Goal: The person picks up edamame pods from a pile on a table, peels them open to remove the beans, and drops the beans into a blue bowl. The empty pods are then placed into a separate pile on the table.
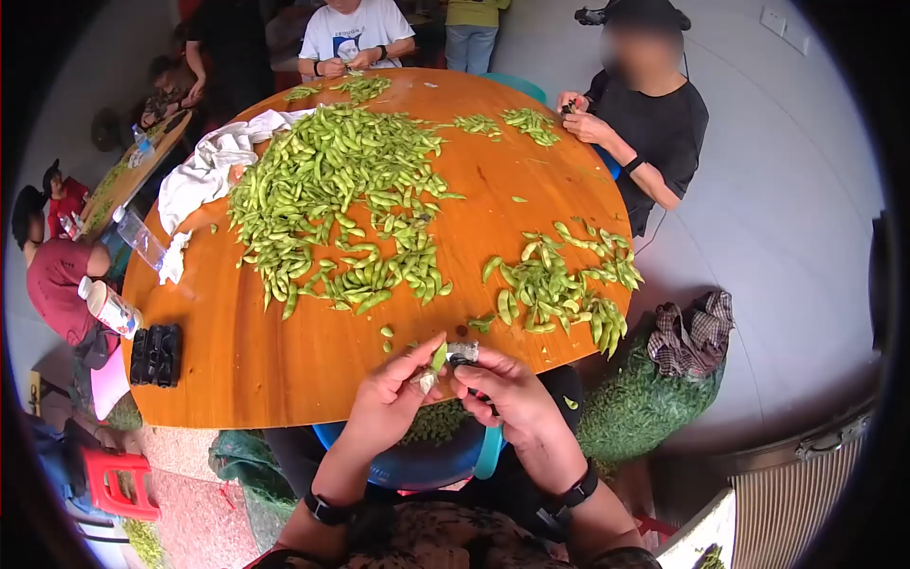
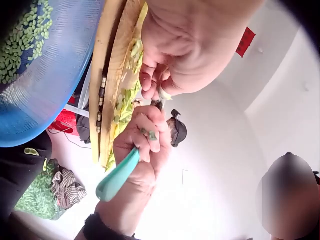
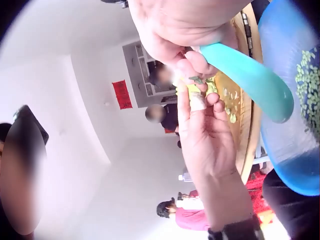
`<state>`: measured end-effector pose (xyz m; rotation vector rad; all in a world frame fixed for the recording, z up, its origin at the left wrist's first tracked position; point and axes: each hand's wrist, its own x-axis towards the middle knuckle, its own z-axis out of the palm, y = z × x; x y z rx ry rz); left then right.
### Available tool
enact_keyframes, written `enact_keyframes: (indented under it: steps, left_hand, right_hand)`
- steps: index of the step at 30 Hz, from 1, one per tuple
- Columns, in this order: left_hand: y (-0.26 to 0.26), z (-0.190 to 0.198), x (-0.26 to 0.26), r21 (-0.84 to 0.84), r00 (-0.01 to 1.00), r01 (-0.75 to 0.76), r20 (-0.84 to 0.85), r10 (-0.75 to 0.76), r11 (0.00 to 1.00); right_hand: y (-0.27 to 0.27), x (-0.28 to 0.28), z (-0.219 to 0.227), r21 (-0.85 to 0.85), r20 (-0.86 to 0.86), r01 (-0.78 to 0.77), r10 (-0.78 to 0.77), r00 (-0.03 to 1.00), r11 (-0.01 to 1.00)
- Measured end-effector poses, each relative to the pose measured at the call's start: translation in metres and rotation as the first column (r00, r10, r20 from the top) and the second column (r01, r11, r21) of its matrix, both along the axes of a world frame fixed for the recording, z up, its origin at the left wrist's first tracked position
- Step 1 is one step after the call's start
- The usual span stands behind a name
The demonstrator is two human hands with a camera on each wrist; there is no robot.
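Note:
Over the table's near edge, my left hand [image 1: 387,394] pinches a green soybean pod [image 1: 439,357] between thumb and fingers. My right hand [image 1: 517,394] meets it from the other side, its fingers curled round a tool with a teal handle [image 3: 250,80]. The handle's rounded end sticks out below the palm; the working end is hidden among the fingers. A pale wrapping [image 1: 463,352] shows at the right fingertips. Under both hands stands a blue basin [image 1: 403,468] with shelled green beans [image 2: 25,42] in it.
A large pod heap [image 1: 332,190] and a smaller pile [image 1: 555,284] lie on the round wooden table [image 1: 237,370]. At left are a clear bottle [image 1: 138,237], a white bottle [image 1: 112,308] and a black case [image 1: 155,355]. A green mesh sack [image 1: 645,408] stands right. Other people sit around.

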<state>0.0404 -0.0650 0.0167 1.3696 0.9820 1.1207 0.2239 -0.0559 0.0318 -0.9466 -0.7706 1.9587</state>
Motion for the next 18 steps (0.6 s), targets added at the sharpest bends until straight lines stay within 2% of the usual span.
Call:
enact_keyframes:
  steps: [2,3,5,6,8,9,10,11,12,13,15,16,17,18]
  left_hand:
    - [0.002,0.000,-0.005,-0.004,0.990,0.057,0.133,-0.056,0.998]
    - [0.003,-0.003,-0.007,-0.006,0.989,0.066,0.132,-0.064,0.998]
    - [0.007,-0.011,-0.011,0.117,0.963,0.144,0.214,-0.166,0.983]
    - [0.009,-0.014,-0.013,0.115,0.961,0.153,0.213,-0.175,0.982]
    - [0.012,-0.016,-0.018,0.400,0.992,0.096,-0.116,-0.053,0.912]
    - [0.011,-0.013,-0.015,0.401,0.992,0.098,-0.116,-0.056,0.911]
    - [0.009,-0.008,-0.010,0.411,0.997,0.002,-0.072,0.030,0.912]
    - [0.007,-0.004,-0.008,0.416,0.993,-0.093,-0.029,0.115,0.905]
    - [0.005,-0.001,-0.009,0.415,0.993,-0.087,-0.032,0.110,0.906]
    - [0.003,0.000,-0.011,0.309,0.995,-0.085,-0.029,0.099,0.947]
    - [0.001,0.004,-0.012,0.091,0.997,-0.073,-0.018,0.075,0.993]
    - [0.002,0.008,-0.011,0.248,0.973,-0.061,-0.200,0.113,0.967]
    - [0.001,0.011,-0.010,0.249,0.974,-0.054,-0.200,0.106,0.967]
    - [-0.001,0.013,-0.010,0.291,0.939,-0.037,-0.318,0.133,0.956]
  right_hand:
    - [-0.001,0.003,0.003,-0.050,-0.068,-0.011,0.007,0.998,0.999]
    - [-0.001,0.003,0.002,-0.052,-0.069,-0.002,-0.002,0.998,0.999]
    - [-0.002,0.003,0.001,-0.170,-0.345,-0.120,0.055,0.937,0.978]
    - [-0.004,0.002,-0.001,-0.172,-0.346,-0.111,0.046,0.937,0.979]
    - [-0.008,-0.003,-0.004,-0.225,-0.430,-0.127,0.019,0.903,0.966]
    - [-0.011,-0.006,0.000,-0.224,-0.430,-0.125,0.017,0.903,0.967]
    - [-0.017,-0.008,0.008,-0.125,-0.213,-0.066,0.038,0.976,0.990]
    - [-0.022,-0.010,0.012,-0.017,0.016,-0.029,0.029,0.999,0.999]
    - [-0.027,-0.011,0.012,0.121,0.267,-0.008,-0.025,0.963,0.993]
    - [-0.031,-0.012,0.013,0.121,0.264,-0.001,-0.032,0.964,0.993]
    - [-0.036,-0.014,0.018,0.505,0.468,0.005,-0.278,0.839,0.863]
    - [-0.036,-0.014,0.020,0.432,0.440,-0.016,-0.196,0.876,0.902]
    - [-0.037,-0.014,0.023,0.433,0.440,-0.009,-0.202,0.875,0.901]
    - [-0.037,-0.016,0.026,0.406,0.437,-0.027,-0.168,0.883,0.914]
